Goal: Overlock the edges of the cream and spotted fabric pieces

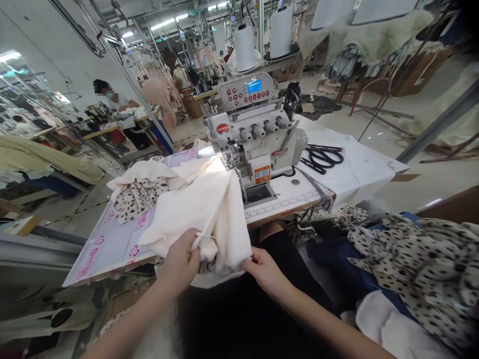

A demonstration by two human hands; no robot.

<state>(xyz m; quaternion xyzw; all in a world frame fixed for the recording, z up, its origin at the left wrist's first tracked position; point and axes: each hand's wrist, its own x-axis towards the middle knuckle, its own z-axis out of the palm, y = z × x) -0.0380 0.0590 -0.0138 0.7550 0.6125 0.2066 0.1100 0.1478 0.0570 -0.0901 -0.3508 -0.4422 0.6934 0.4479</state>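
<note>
A cream fleece garment (pixel 187 204) with spotted fabric (pixel 138 197) showing at its left lies across the front of an overlock sewing machine (pixel 258 134). Its upper edge reaches the lit needle area. My left hand (pixel 183 257) is closed in a pinch on a gathered part of the cream cloth at the front edge of the table. To the right, my right hand (pixel 264 269) pinches the lower right corner of the same garment between thumb and fingers. The cloth hangs between the two hands over my lap, and folds hide some of its underside.
Black-handled scissors (pixel 324 157) lie on white cloth right of the machine. Spotted fabric (pixel 422 259) is heaped at my right. White thread cones (pixel 244 48) stand behind the machine. A co-worker (pixel 116 97) sits at another table at the back left.
</note>
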